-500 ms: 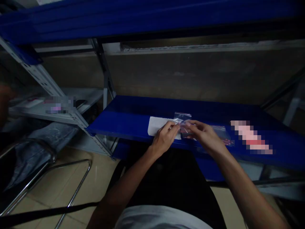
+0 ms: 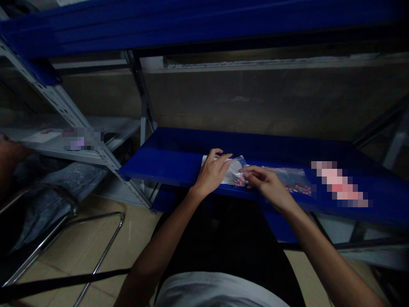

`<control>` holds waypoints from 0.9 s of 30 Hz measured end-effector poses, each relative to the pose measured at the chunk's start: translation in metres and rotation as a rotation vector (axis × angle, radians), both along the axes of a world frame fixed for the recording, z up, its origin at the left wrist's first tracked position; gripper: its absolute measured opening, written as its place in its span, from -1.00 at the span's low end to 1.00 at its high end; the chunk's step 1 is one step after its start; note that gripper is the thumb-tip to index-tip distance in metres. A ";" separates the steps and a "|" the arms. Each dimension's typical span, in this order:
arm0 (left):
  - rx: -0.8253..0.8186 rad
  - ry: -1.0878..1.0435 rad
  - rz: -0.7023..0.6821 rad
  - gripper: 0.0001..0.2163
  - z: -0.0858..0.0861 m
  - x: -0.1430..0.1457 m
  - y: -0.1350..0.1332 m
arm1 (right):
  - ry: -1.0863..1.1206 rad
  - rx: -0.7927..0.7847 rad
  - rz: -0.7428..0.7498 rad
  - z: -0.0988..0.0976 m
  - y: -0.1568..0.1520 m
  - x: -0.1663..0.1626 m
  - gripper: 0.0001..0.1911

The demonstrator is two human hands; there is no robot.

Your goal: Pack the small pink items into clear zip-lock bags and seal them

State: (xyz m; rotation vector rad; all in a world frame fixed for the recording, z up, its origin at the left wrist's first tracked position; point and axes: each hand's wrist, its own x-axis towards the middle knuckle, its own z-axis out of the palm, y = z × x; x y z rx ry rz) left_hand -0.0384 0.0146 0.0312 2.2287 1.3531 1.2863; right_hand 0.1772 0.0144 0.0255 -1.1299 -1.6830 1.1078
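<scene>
A small clear zip bag [image 2: 239,182] with pink bead-like pieces in its lower part lies over the white paper [image 2: 203,160] near the front edge of the blue shelf. My right hand [image 2: 266,182] pinches this bag at its right side. Fingers apart, my left hand [image 2: 211,172] rests over the paper, its fingertips close to the bag's upper left; whether they touch it I cannot tell. Just right of my right hand is a larger clear zip bag [image 2: 295,181], flat on the shelf, with more pink pieces in it.
A blurred-out pink item [image 2: 340,184] lies on the blue shelf [image 2: 172,153] at the right. Another blue shelf [image 2: 204,25] hangs overhead. At the left are a metal upright [image 2: 73,115], a metal-framed chair [image 2: 108,251] and another person's hand [image 2: 11,155].
My left hand has come off its pinch and spread its fingers. The small bag has shifted left and down in my right hand, showing the pink pieces in it.
</scene>
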 end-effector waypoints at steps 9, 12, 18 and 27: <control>-0.202 -0.151 -0.171 -0.85 0.016 -0.012 0.002 | -0.063 0.096 -0.082 -0.010 0.012 0.007 -0.57; -0.271 -0.257 -0.144 -0.84 0.013 -0.010 0.002 | -0.145 0.284 -0.259 -0.005 0.008 0.002 -0.54; -0.413 -0.477 -0.189 -0.79 0.006 0.005 0.007 | -0.248 0.536 -0.374 0.016 -0.006 -0.022 -0.72; -0.433 -0.453 -0.234 -0.87 0.006 0.016 0.010 | -0.142 0.276 -0.144 0.021 0.002 -0.029 -0.68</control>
